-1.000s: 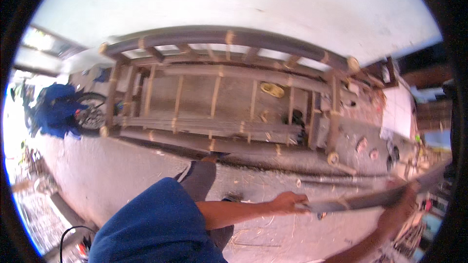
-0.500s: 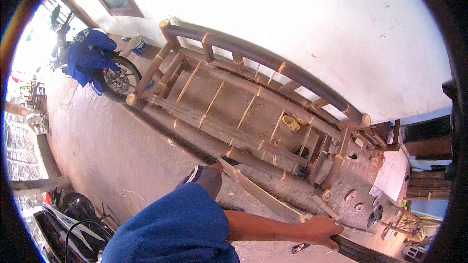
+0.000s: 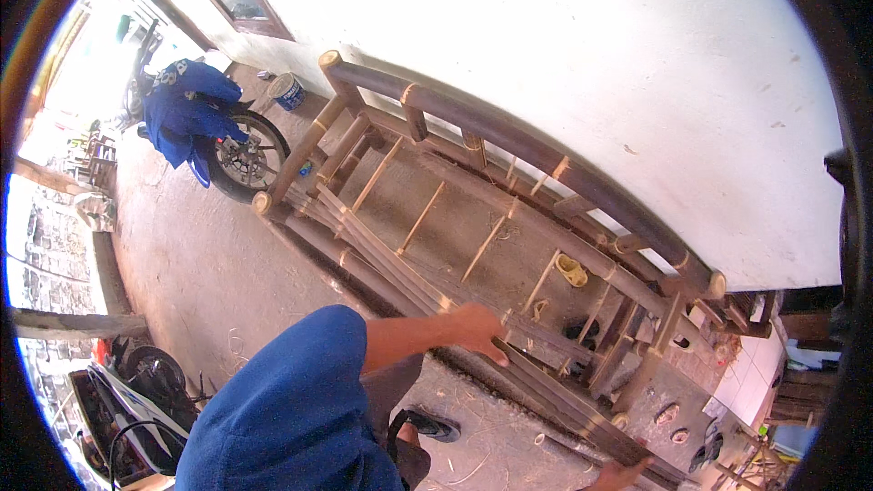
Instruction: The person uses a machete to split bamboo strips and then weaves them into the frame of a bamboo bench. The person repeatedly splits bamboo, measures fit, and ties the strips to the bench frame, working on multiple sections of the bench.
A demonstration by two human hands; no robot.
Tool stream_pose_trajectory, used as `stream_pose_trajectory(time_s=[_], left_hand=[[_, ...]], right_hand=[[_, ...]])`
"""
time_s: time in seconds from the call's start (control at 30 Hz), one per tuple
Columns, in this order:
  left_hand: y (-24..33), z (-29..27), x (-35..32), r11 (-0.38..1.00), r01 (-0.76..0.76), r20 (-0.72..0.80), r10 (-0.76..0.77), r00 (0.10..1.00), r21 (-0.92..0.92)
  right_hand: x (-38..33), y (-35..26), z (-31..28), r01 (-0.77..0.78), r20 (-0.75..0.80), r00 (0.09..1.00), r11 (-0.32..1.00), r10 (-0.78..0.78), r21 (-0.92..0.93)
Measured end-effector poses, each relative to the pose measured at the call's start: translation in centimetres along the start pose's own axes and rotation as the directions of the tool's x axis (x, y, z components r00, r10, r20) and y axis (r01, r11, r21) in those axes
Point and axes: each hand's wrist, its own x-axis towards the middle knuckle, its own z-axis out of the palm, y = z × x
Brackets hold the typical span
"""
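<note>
1. Bamboo slat (image 3: 509,359), long, thin and dark, now lies along the front edge of the bamboo bench frame (image 3: 473,218); a second ago it was held up off the frame between both hands, nearer the person's body.
2. Left hand (image 3: 479,330) comes in over the blue sleeve (image 3: 300,400) and rests on the slat about midway along it, fingers curled down over its top edge and gripping it against the frame's front rail.
3. Right hand (image 3: 618,475) shows only at the lower edge, at the slat's near end; it touches the slat, but whether its fingers are closed round it I cannot tell.
4. The view has swung since then: the frame runs slantwise from upper left to lower right, against the white wall (image 3: 591,64).
5. My reading is that the slat has gone from being carried to being laid in place, so lining it up with the other slats bundled on the rail is the work in hand.
6. Around it: a motorcycle under a blue cover (image 3: 195,114) beyond the frame's far end, a small paint tin (image 3: 287,91) by the wall, a black shoe (image 3: 432,425) on the littered concrete floor (image 3: 209,264).
</note>
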Motion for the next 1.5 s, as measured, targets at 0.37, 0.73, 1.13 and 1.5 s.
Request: stream_pose_trajectory(time_s=[0.37,0.73,1.13,1.5], left_hand=[[-20.2,-2.0,3.0,0.947,0.297,0.139,-0.313,0.939,0.122],[-32.4,-0.1,5.6,0.867,0.494,-0.063,-0.490,0.869,0.071],[-35.1,0.8,8.6,0.826,0.514,0.162,-0.554,0.817,0.230],[-34.8,1.8,8.6,0.806,0.561,0.125,-0.587,0.800,0.189]], right_hand=[[-6.8,3.8,26.1,-0.694,-0.002,0.686,0.655,0.728,0.300],[-9.0,18.2,36.4,-0.915,0.235,0.316,0.230,0.919,0.332],[-10.8,22.6,41.5,-0.770,0.101,0.251,0.136,0.963,0.623],[-14.8,18.3,41.0,-0.847,-0.051,0.457,0.452,0.888,0.281]])
